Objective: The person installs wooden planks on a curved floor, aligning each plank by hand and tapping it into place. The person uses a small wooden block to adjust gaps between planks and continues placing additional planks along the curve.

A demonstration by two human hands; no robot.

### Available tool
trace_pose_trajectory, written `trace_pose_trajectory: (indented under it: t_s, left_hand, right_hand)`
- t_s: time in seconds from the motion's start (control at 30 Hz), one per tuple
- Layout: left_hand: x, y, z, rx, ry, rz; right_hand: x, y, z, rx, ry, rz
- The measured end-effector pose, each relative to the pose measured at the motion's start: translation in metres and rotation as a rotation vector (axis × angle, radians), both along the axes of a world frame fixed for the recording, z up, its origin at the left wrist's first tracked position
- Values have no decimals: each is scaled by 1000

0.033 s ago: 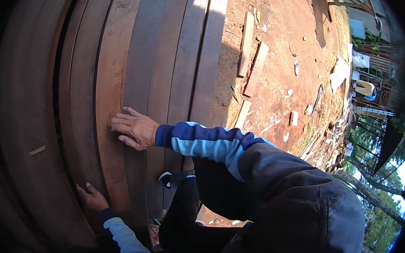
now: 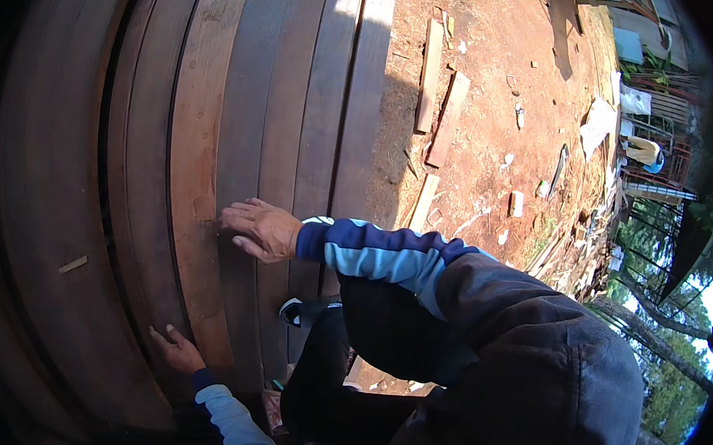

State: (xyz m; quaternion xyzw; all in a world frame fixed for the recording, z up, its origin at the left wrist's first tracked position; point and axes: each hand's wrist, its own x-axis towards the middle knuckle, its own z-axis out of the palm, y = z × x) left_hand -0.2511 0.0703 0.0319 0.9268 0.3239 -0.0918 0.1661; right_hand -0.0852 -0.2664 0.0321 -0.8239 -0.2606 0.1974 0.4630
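Long brown wooden boards (image 2: 201, 107) lie side by side with dark gaps between some of them. My right hand (image 2: 264, 230) rests palm down on a board, close to an end joint in a lighter reddish-brown board. Its fingers are slightly bent and hold nothing. Lower in the view, my left hand (image 2: 181, 353) touches another darker board, thumb and fingers apart, with nothing in them. A small pale wood strip (image 2: 74, 265) lies on the wide board farther left.
On the red dirt to the right lie loose planks (image 2: 448, 119), a brick-like block (image 2: 517, 204) and a white sheet (image 2: 598, 127). My shoe (image 2: 290, 311) is beside the boards' edge. Trees (image 2: 663, 402) stand at the far right.
Both hands have shifted to the right across the boards. The right hand has come off the lighter board's middle toward its right edge. The view has shifted slightly.
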Motion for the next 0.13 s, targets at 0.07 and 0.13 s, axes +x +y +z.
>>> trace_pose_trajectory:
  t_s: [0.07,0.13]
  left_hand:
    - [-43,-40,39,-188,97,26]
    - [-86,-82,74,-342,200,123]
  right_hand:
    - [-45,-74,34,-80,273,-207]
    - [-92,-151,76,-465,615,-373]
